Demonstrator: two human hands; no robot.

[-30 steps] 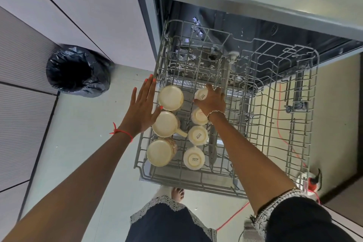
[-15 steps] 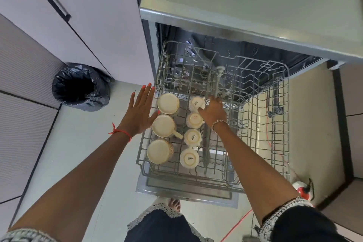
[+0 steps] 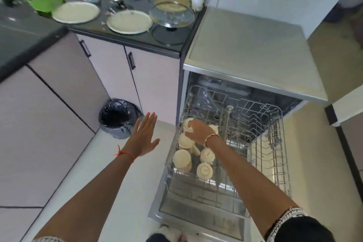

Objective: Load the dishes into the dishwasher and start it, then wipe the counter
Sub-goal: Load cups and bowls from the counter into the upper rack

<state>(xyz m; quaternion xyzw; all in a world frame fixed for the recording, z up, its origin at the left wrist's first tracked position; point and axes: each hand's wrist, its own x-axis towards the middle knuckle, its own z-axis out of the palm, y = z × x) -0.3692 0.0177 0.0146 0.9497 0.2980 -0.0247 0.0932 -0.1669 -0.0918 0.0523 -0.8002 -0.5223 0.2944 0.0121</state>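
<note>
Cream upturned cups (image 3: 204, 170) stand at the left of the extended wire rack (image 3: 279, 143); right hand (image 3: 198, 130) curls its fingers round the rearmost cup (image 3: 188, 125), left hand (image 3: 145, 135) hovers flat beside the rack, fingers straight and close together.

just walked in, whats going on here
A person is loading the dishwasher. The right hand grips a cream cup at the back of the pulled-out rack, beside other upturned cups. The left hand hovers open beside the rack. Plates wait on the counter.
</note>
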